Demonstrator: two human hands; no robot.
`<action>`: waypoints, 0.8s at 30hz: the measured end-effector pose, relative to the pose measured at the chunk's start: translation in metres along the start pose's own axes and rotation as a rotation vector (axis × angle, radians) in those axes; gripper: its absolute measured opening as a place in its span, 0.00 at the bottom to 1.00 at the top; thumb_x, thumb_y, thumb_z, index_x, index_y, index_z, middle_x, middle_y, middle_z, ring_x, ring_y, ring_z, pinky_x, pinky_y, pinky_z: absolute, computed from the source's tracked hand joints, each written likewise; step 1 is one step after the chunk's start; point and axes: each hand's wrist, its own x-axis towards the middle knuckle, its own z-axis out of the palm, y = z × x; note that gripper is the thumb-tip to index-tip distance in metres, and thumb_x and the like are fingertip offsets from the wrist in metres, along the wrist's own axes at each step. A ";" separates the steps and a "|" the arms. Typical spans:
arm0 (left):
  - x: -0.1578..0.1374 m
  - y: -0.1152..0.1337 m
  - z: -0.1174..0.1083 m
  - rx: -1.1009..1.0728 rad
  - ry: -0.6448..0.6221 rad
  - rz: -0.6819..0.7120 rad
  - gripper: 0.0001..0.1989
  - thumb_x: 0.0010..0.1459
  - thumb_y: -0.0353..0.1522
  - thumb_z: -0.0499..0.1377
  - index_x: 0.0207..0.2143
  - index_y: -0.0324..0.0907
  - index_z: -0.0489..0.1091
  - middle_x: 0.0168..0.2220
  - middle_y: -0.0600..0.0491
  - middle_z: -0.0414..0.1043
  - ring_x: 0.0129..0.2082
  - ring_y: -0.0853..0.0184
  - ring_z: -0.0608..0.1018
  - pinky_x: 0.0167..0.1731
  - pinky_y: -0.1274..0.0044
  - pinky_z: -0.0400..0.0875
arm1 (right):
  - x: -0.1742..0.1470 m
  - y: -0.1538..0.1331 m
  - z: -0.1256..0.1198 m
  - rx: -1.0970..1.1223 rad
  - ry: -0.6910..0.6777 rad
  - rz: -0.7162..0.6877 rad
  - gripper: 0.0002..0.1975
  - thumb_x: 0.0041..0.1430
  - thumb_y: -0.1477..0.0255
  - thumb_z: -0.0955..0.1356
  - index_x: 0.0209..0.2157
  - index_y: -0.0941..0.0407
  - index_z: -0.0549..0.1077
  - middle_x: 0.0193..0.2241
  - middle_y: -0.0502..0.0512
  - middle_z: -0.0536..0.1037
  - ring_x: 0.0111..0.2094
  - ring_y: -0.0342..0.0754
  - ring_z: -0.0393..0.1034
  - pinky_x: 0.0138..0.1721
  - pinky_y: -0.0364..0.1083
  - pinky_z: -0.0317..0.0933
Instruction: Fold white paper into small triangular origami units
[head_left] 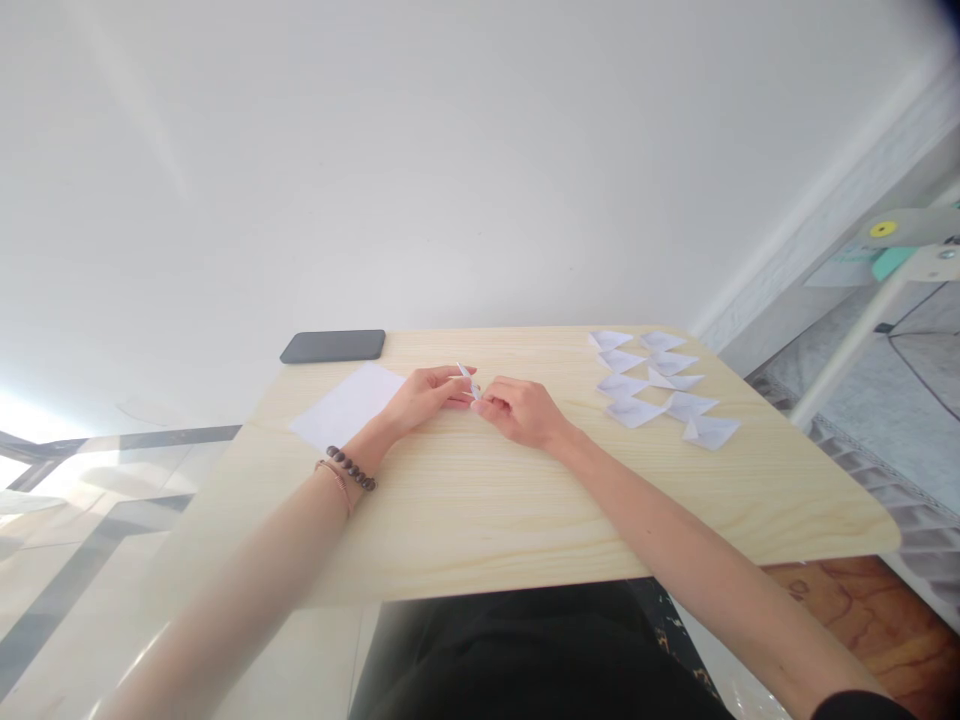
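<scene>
1. A small folded piece of white paper [466,374] is held between the two hands, above the middle of a pale, wood-grained tabletop with rounded corners [487,510].
2. By the left hand [421,397], the paper is gripped between thumb and fingers, which are held narrow; the fingers are pointed towards the right hand.
3. By the right hand [525,410], the lower end of the same paper is pinched between thumb and forefinger, with the other fingers curled in towards the palm. The exact fold of the paper cannot be told, since it is partly covered by the fingers.
4. On the left wrist, a bracelet of dark round beads [351,468] and a thin reddish bracelet [335,482] are worn.
5. Flat white paper [349,398] is laid on the tabletop just beside the left hand; whether one sheet or several are stacked cannot be told.
6. Behind that paper, a dark grey rectangular phone [333,346] is placed near the far left corner.
7. On the right side, well apart from the flat paper, nine folded white paper pieces with pointed ends [634,411] are set out in two uneven columns.
8. Beyond the far edge, a plain white wall [480,160] is seen.
</scene>
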 end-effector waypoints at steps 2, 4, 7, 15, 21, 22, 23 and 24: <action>0.000 0.000 0.000 0.060 -0.024 0.020 0.19 0.48 0.41 0.58 0.38 0.38 0.71 0.48 0.46 0.67 0.40 0.62 0.74 0.44 0.71 0.68 | 0.000 0.003 0.001 0.047 0.012 0.056 0.18 0.56 0.60 0.59 0.22 0.57 0.67 0.21 0.48 0.67 0.22 0.38 0.57 0.26 0.40 0.49; -0.001 -0.001 -0.001 0.115 -0.054 0.038 0.18 0.48 0.41 0.58 0.37 0.39 0.72 0.51 0.47 0.65 0.41 0.62 0.74 0.44 0.72 0.68 | 0.000 0.006 0.002 0.113 -0.002 0.089 0.17 0.55 0.60 0.61 0.22 0.57 0.67 0.19 0.48 0.67 0.21 0.38 0.57 0.25 0.40 0.49; -0.001 -0.001 -0.003 0.167 -0.086 0.057 0.17 0.48 0.40 0.58 0.39 0.41 0.72 0.50 0.48 0.66 0.41 0.63 0.74 0.44 0.72 0.68 | 0.000 0.010 0.001 0.259 -0.073 0.101 0.16 0.54 0.61 0.61 0.23 0.58 0.69 0.19 0.47 0.68 0.20 0.38 0.57 0.24 0.39 0.50; -0.003 0.000 0.005 0.331 -0.038 0.144 0.18 0.52 0.41 0.54 0.41 0.41 0.71 0.48 0.49 0.67 0.35 0.67 0.75 0.36 0.77 0.69 | 0.001 0.009 0.006 0.334 0.009 0.174 0.10 0.52 0.66 0.63 0.35 0.57 0.66 0.20 0.47 0.71 0.21 0.39 0.63 0.25 0.39 0.55; -0.010 0.006 0.020 0.776 0.197 0.230 0.18 0.54 0.40 0.50 0.45 0.45 0.67 0.38 0.53 0.73 0.30 0.68 0.74 0.34 0.78 0.66 | 0.002 0.005 0.012 0.232 0.086 0.166 0.05 0.53 0.69 0.62 0.28 0.56 0.64 0.20 0.47 0.72 0.21 0.39 0.65 0.26 0.39 0.55; -0.011 0.006 0.022 0.855 0.224 0.231 0.18 0.54 0.40 0.50 0.45 0.45 0.67 0.38 0.53 0.73 0.31 0.67 0.74 0.33 0.78 0.65 | 0.002 0.005 0.012 0.219 0.093 0.169 0.05 0.53 0.69 0.62 0.27 0.56 0.63 0.20 0.48 0.72 0.21 0.39 0.65 0.26 0.39 0.55; -0.011 0.007 0.023 0.937 0.248 0.222 0.18 0.55 0.39 0.49 0.46 0.45 0.66 0.38 0.52 0.73 0.31 0.66 0.74 0.33 0.77 0.65 | 0.002 0.005 0.013 0.202 0.100 0.174 0.05 0.53 0.70 0.61 0.26 0.56 0.63 0.20 0.48 0.72 0.21 0.39 0.65 0.26 0.39 0.55; -0.011 0.007 0.023 1.016 0.270 0.205 0.18 0.55 0.39 0.49 0.46 0.44 0.65 0.37 0.51 0.73 0.32 0.65 0.74 0.32 0.76 0.64 | 0.002 0.004 0.013 0.179 0.108 0.180 0.05 0.53 0.70 0.61 0.26 0.56 0.63 0.20 0.48 0.72 0.21 0.39 0.65 0.25 0.39 0.54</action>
